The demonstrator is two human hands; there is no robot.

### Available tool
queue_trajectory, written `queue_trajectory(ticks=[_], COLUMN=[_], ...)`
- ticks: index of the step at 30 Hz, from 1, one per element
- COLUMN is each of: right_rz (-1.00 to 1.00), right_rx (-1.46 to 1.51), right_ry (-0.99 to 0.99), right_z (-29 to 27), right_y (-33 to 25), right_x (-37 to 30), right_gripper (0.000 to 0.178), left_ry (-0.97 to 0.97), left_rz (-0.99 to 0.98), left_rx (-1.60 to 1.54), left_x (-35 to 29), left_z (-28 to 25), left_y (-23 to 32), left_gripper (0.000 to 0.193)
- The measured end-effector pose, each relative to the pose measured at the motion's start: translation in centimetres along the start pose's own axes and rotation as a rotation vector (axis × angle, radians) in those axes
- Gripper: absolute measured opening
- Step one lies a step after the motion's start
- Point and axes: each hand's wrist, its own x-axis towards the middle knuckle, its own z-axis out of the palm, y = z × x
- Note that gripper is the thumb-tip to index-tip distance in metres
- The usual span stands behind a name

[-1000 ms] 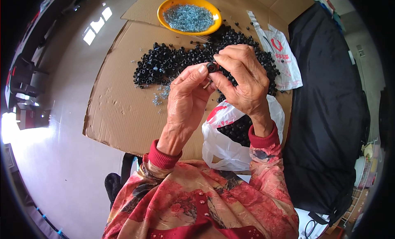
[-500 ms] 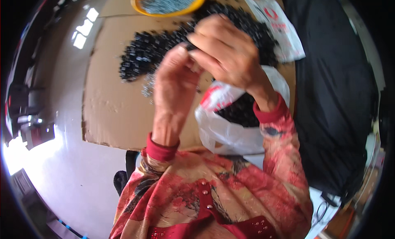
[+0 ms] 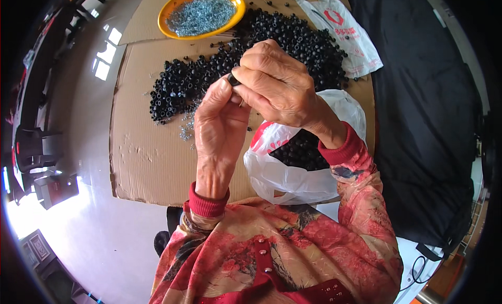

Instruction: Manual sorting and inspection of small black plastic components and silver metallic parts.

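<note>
Both my hands meet above the middle of the cardboard, fingertips together. A small, round black plastic piece (image 3: 234, 79) is pinched between them. My left hand (image 3: 218, 113), palm turned up, has its thumb against the piece. From the right, my right hand (image 3: 280, 84) closes its thumb and forefinger on it; its other fingers are curled in, and whatever lies inside them is hidden. Behind the hands spreads a heap of similar black pieces (image 3: 300, 40), many of them hollow like rings. Below my right wrist, an open white plastic bag (image 3: 293, 184) holds more black pieces (image 3: 303, 152).
At the far side stands a yellow oval dish (image 3: 239, 16) of tiny, shiny clear-grey pieces (image 3: 201, 15). Some of these lie scattered (image 3: 188, 127) by the heap. A flat white bag (image 3: 353, 37) lies at the far right of the cardboard (image 3: 141, 168), beside a black cloth (image 3: 413, 110).
The view has shifted, so the dish and heap sit lower in the picture. My hands, blurred before, are now sharp, still joined at the fingertips, with the black piece showing clearly.
</note>
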Motion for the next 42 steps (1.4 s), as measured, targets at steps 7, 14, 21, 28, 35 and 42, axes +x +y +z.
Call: queue_trajectory(ticks=[7, 14, 21, 28, 35, 42], right_rz=[0.071, -0.187, -0.617, -0.152, 0.243, 0.505], right_rx=[-0.115, -0.377, -0.256, -0.683, -0.249, -0.179], right_ry=[-0.009, 0.319, 0.484, 0.107, -0.453, -0.781], right_z=[-1.8, -4.5, -5.0, -6.0, -8.0, -10.2], right_y=[0.4, 1.4, 4.4, -1.3, -3.5, -5.1], right_x=[2.4, 9.2, 13.5, 7.8, -2.8, -7.8], right_gripper=[0.025, 0.028, 0.013, 0.028, 0.02, 0.035], left_ry=[-0.086, -0.013, 0.054, 0.085, 0.148, 0.148], left_rz=[0.071, 0.154, 0.353, 0.4, 0.439, 0.408], left_rx=[0.17, 0.264, 0.343, 0.375, 0.407, 0.396], left_x=[-0.5, -1.3, -0.9, -1.0, -0.9, -0.7], left_z=[0.6, -0.6, -1.6, -2.4, -2.3, -1.7], left_y=[1.1, 2.4, 5.0, 5.9, 5.5, 4.6], left_gripper=[0.031, 0.034, 0.029, 0.028, 0.027, 0.025])
